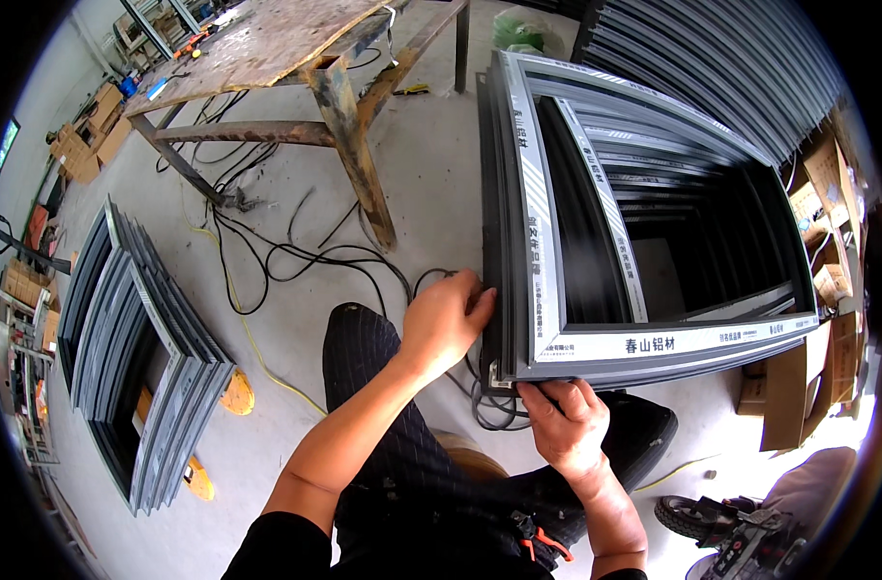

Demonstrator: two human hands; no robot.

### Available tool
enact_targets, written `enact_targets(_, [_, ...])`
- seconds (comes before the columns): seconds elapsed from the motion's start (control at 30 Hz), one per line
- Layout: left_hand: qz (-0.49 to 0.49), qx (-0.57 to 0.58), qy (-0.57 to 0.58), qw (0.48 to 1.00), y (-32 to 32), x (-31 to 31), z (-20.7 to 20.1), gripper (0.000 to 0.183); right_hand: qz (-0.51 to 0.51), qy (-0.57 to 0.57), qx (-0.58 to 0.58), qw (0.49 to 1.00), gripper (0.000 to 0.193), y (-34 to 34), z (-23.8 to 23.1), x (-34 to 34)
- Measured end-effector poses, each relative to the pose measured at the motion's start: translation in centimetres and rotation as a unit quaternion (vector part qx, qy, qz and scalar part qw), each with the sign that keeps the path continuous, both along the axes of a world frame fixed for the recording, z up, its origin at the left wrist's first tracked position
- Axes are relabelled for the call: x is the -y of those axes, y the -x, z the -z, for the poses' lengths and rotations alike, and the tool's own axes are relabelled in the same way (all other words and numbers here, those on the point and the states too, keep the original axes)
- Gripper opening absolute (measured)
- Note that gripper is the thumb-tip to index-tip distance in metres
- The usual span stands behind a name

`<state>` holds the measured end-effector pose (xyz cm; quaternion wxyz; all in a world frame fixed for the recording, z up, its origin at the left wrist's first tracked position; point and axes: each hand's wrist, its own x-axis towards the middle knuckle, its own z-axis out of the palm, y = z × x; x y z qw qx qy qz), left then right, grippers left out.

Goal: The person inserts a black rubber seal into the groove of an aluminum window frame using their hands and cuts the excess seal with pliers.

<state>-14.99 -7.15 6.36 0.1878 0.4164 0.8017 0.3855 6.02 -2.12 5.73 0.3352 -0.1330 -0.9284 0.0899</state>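
Black cables [296, 253] across open floor [431, 174] beside frames [557, 319].

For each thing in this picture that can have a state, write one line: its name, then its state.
grey window frame: upright, glassless, its corner held in both hands.
left hand: fingers pressed on the frame's left edge.
right hand: gripping the frame's bottom corner from below.
black cable: loose, snaking over the floor.
stacked frames: lying flat on the floor.
workbench: standing, top worn.

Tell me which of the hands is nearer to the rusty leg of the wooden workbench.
Left. The left hand grips the side edge of the grey window frame, just below the workbench leg. The right hand is lower, under the frame's near corner.
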Motion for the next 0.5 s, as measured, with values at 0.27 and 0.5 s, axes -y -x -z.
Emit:
enact_targets(0.27, [-0.015,-0.025,-0.015,0.999,-0.4,0.2,0.7,0.029,-0.016,0.023,0.004,1.0,0.04,0.1,-0.3,0.1])
enact_targets(0.5, [-0.04,-0.004,-0.048,0.998,-0.9,0.2,1.5,0.03,-0.015,0.037,0.003,0.999,0.041,0.0,-0.6,0.2])
